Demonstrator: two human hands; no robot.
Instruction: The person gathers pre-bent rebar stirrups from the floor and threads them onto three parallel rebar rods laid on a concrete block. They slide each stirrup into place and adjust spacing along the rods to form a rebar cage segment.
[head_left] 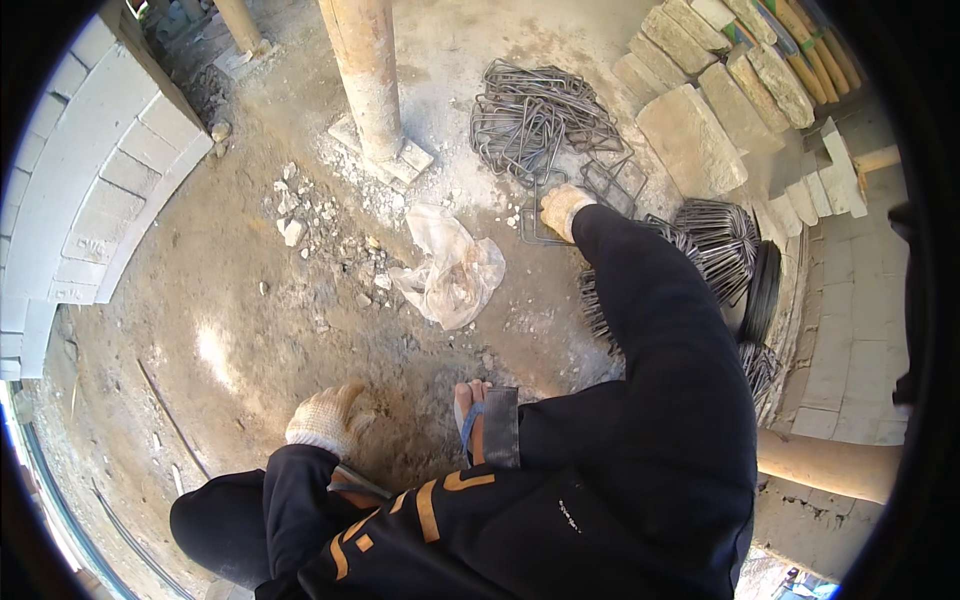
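Seen from above, a person in dark clothes (560,500) works on a dusty earth floor (190,340). The right hand (566,212), in a pale knit glove, reaches far forward with the arm stretched out. Its fingers curl over one side of a bent wire frame (526,226), a rectangle of thin grey steel lying at the near edge of a tangled pile (540,125) of similar pieces. The fingertips are hidden, so I cannot tell whether they grasp the wire.

The left hand (328,420), gloved alike, is low on the left, near the body and well apart from the pile. Its fingers point down and blur into the brown ground; I cannot tell whether they are released or clenched.

Right of the outstretched arm stand tight bundles (718,240) of bent wire, with a dark coil (763,290) just beside them. Left of the right hand, a crumpled clear plastic sheet (455,270) lies near pale rubble (292,232). Beyond it a round post (362,80) stands on a flat base. Stone slabs (690,140) lean at upper right, and a grey block wall (125,185) curves along the left. A sandalled foot (466,405) shows at lower centre.
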